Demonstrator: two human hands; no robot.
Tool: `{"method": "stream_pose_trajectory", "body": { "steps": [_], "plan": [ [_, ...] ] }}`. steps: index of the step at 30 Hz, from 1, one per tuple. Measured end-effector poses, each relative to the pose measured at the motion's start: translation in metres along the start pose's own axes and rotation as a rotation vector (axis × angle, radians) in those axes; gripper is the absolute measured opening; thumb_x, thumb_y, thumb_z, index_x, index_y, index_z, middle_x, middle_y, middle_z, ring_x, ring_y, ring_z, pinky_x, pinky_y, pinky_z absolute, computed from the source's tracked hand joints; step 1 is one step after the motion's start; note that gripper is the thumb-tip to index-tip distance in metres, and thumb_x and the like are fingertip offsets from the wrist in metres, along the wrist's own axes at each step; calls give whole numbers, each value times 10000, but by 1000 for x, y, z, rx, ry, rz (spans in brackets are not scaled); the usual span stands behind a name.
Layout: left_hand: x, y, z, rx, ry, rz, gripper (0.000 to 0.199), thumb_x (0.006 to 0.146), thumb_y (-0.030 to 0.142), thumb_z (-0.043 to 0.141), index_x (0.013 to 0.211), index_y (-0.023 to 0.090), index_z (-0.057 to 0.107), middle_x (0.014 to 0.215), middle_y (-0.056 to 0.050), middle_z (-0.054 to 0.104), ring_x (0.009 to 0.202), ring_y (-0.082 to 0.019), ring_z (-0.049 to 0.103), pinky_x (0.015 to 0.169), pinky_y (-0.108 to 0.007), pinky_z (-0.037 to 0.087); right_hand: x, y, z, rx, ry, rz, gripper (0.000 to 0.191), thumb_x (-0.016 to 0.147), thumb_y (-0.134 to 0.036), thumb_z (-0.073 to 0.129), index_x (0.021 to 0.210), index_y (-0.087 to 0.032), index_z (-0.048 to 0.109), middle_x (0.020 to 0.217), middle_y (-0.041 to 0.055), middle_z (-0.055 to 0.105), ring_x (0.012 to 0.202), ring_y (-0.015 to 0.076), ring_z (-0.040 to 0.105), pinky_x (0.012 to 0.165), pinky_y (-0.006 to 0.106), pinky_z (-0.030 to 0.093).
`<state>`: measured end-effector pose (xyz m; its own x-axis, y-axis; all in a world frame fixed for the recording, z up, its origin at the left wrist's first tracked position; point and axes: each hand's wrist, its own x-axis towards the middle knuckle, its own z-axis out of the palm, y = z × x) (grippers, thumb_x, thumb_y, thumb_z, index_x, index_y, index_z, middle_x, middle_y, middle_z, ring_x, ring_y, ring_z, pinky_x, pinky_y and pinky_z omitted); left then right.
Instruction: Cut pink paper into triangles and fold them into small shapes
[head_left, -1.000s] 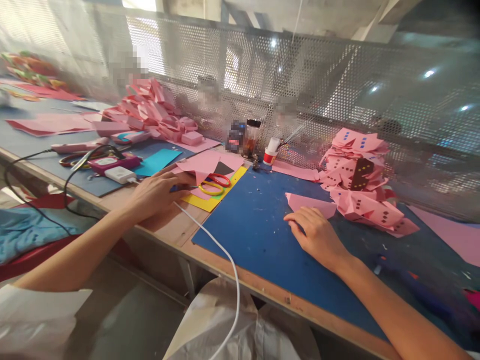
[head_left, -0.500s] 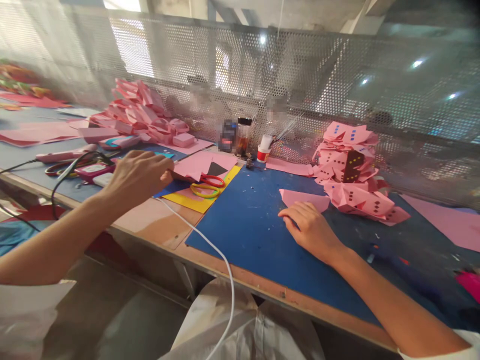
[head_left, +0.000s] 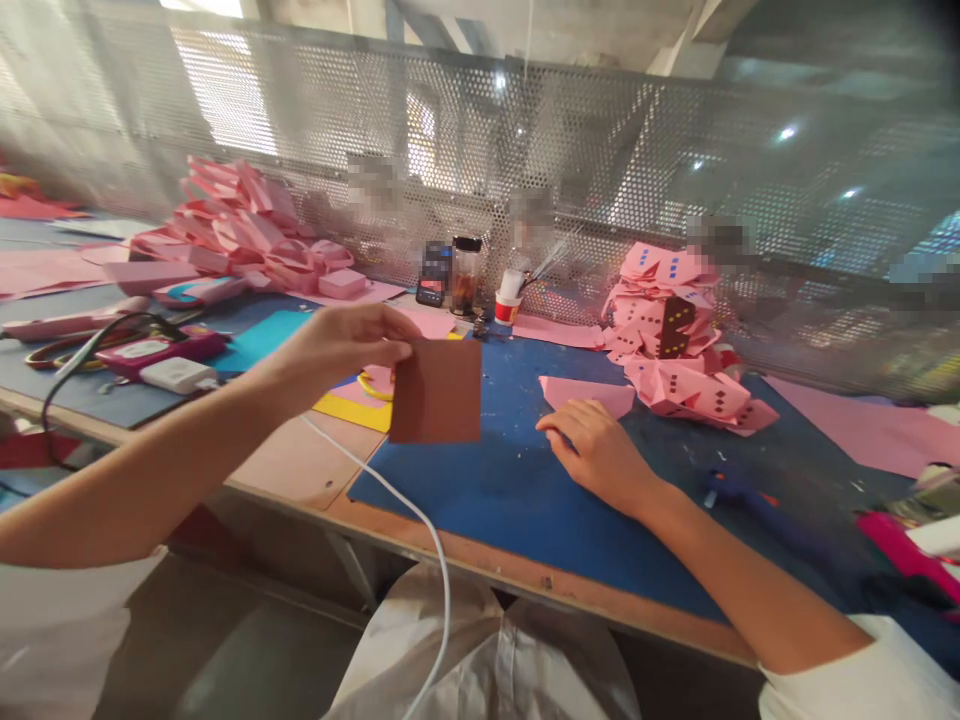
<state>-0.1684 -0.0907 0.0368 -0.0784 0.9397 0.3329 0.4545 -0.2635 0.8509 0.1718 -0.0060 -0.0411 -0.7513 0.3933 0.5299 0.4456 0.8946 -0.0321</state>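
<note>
My left hand (head_left: 360, 335) pinches the top left corner of a flat brown square sheet (head_left: 439, 392), holding it upright above the table. Behind that sheet, yellow-handled scissors (head_left: 373, 385) show only in part, along with a yellow sheet (head_left: 352, 408). My right hand (head_left: 600, 450) rests on the blue mat (head_left: 480, 510), fingers loosely bent and stretched forward. Just beyond its knuckles lies a folded pink piece (head_left: 589, 392), partly covered by the hand; whether the fingers touch it is hard to see.
A heap of pink strips (head_left: 240, 220) stands at back left, and stacked pink pieces with dots (head_left: 660, 320) at back right. A jar (head_left: 466, 280), a phone (head_left: 433, 272) and a red-white cup (head_left: 508, 305) line the perforated screen. A white cable (head_left: 420, 515) hangs over the edge.
My left hand has moved right from the pile by the scissors and lifted the brown sheet. My right hand stays in place on the mat. The view has shifted slightly right.
</note>
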Motion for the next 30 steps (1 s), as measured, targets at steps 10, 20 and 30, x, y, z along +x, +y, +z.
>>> {"method": "stream_pose_trajectory", "body": {
  "steps": [10,20,30],
  "plan": [
    [39,-51,67,607,-146,191,281,860,379,597,1084,264,722,1129,-40,720,1032,-266,667,928,-427,492,1,-2,-3,-4,40,54,172,954,-94,528,1006,-184,666,974,61,728,952,226,634,908,391,442],
    [35,-42,110,570,-529,566,266,977,203,441,1028,253,698,1084,-46,721,1041,-207,655,949,-343,498,3,-29,-1,162,-52,-59,216,991,-267,572,1176,-192,654,1119,64,717,1104,216,598,1033,403,402],
    [32,-74,116,554,-413,707,326,963,322,539,1274,362,626,1249,-2,719,1133,-212,678,959,-317,558,0,-32,7,146,-127,-43,288,1025,-393,514,1180,-193,651,1206,46,692,1177,191,566,1108,376,369]
  ]
}}
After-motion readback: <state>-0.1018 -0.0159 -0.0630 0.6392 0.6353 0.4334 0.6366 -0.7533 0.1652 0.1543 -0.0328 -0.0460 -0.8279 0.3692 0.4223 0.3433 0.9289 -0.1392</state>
